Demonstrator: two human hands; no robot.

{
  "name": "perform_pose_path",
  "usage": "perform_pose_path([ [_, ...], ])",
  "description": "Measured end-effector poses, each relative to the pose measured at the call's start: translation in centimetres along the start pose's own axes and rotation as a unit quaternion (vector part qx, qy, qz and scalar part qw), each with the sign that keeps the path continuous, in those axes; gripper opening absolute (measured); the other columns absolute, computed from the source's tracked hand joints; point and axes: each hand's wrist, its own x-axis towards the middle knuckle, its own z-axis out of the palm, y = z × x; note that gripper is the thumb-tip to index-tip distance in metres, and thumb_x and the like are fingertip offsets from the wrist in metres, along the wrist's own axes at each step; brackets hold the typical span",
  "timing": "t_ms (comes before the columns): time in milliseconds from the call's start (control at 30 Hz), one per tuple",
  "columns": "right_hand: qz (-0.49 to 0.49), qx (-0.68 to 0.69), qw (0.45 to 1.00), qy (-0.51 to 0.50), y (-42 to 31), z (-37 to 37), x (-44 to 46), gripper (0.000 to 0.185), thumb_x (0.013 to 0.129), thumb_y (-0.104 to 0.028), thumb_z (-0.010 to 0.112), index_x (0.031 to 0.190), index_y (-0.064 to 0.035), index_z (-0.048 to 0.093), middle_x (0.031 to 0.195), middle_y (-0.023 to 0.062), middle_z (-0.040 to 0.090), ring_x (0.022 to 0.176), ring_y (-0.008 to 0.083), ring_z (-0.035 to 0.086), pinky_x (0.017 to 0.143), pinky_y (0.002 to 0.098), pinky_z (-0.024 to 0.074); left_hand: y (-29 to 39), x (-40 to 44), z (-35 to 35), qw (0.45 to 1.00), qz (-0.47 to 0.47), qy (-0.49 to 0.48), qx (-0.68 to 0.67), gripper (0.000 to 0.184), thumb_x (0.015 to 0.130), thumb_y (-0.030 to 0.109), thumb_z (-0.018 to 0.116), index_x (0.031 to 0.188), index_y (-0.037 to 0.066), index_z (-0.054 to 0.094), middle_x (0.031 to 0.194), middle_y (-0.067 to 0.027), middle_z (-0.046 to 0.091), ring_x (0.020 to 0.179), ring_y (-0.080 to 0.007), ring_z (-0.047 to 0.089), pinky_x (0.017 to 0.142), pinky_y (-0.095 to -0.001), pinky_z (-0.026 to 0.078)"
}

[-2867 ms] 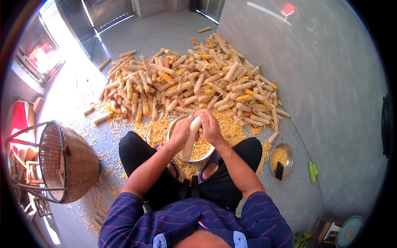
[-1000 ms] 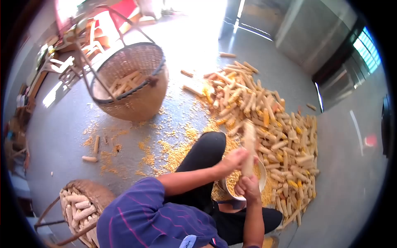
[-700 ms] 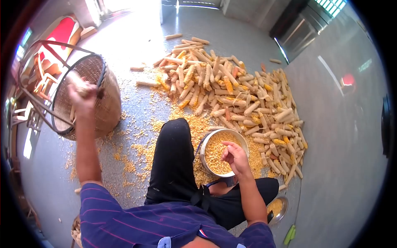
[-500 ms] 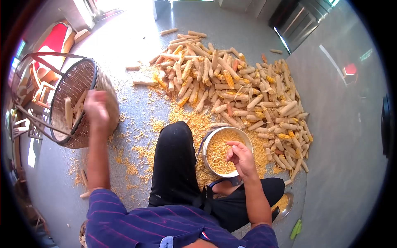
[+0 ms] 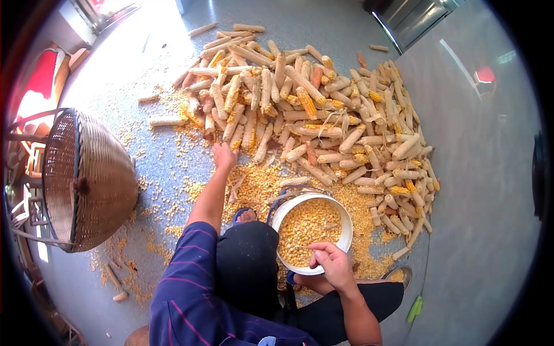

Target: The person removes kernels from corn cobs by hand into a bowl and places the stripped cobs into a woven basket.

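My left hand [image 5: 225, 154] reaches the near left edge of a heap of corn cobs [image 5: 340, 130]. Its fingers close around the lower end of a corn cob [image 5: 236, 136] there. Most cobs look stripped and pale; some still carry yellow kernels. Over the right rim of a white bucket [image 5: 346, 237] is my right hand [image 5: 333, 264], fingers curled and thumb close to the forefinger. Whatever lies inside those fingers, if anything, is hidden. Loose corn kernels [image 5: 309, 225] fill much of the bucket.
A woven basket [image 5: 107, 173] lies tilted on the left, its mouth facing away. Scattered kernels [image 5: 254, 187] cover the floor around the bucket. A metal bowl [image 5: 407, 278] sits by my right knee, near a green object [image 5: 415, 309]. A smooth grey panel [image 5: 473, 173] stands at right.
My left hand has moved from the basket rightward to the cob heap. My right hand stays by the bucket, slightly lower. The view has shifted, and the basket now shows more of its outer side.
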Motion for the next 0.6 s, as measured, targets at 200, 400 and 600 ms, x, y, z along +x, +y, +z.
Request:
perform_pose_path([
  [200,-0.048,0.007,0.999,-0.011,-1.5,1.0,0.5,0.024,0.097,-0.014,0.050,0.114,0.0007,0.059,0.089,0.0037,0.063,0.082,0.0098,0.059,0.074,0.0244,0.0489,1.7,-2.7,-6.3,0.781,-0.067,-0.360,-0.506,0.035,0.093,0.030,0.059,0.102,-0.004,0.057,0.088,-0.0128,0.064,0.073,-0.0210,0.066,0.064,-0.0308,0.054],
  [400,-0.206,0.053,0.975,0.066,-3.7,1.1,2.6,0.039,0.103,-0.029,0.039,0.125,0.0002,0.052,0.113,0.0104,0.061,0.107,0.0177,0.057,0.087,0.0328,0.0492,9.0,-8.5,-26.4,0.556,0.086,-0.520,-0.642,0.037,0.098,0.026,0.042,0.117,-0.005,0.050,0.082,-0.0144,0.062,0.063,-0.0211,0.062,0.057,-0.0318,0.049],
  [600,-0.398,0.219,0.890,-0.051,-9.2,3.5,0.7,0.061,0.101,-0.034,0.040,0.149,-0.0073,0.012,0.128,0.0188,0.051,0.113,0.0264,0.055,0.099,0.0402,0.0426,16.1,-18.2,-35.4,0.614,0.084,-0.554,-0.556,0.044,0.097,0.027,0.035,0.129,-0.001,0.044,0.079,-0.0101,0.060,0.055,-0.0162,0.056,0.049,-0.0276,0.044],
])
